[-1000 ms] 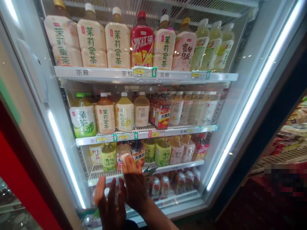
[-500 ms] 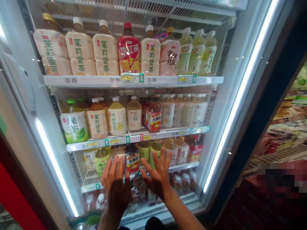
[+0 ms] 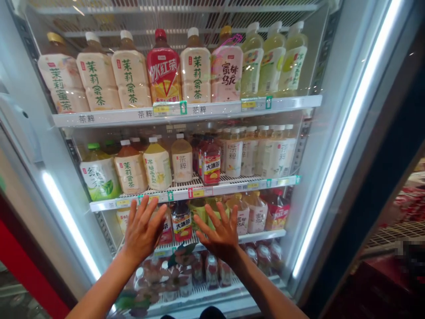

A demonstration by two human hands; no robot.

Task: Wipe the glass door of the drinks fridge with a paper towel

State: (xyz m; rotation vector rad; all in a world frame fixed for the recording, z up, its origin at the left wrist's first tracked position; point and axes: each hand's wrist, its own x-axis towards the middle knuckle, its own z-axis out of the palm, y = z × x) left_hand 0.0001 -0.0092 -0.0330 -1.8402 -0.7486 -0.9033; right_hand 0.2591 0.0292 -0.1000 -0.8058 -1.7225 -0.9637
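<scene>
My left hand (image 3: 143,230) is raised with its fingers stretched out and holds nothing. To its right, my right hand (image 3: 217,230) has its fingers spread, also without anything in it. Both are in front of the third shelf of a lit drinks fridge. Between them stands a dark bottle with a black and yellow label (image 3: 182,221). A pink-labelled bottle (image 3: 243,217) is partly behind my right fingertips. My left hand partly hides a cream-labelled bottle (image 3: 122,219). Whether either hand touches the fridge glass, I cannot tell.
Large tea bottles line the top shelf (image 3: 116,116). Smaller ones stand on the second shelf (image 3: 226,189). Several bottles with pale caps (image 3: 211,268) fill the bottom. Bright light strips (image 3: 71,223) run down both sides. On the right are wire racks (image 3: 375,235) with packaged goods.
My left hand has moved left and slightly up, away from the right hand, its fingers spreading more. My right hand stays spread at nearly the same place. The view has shifted a little.
</scene>
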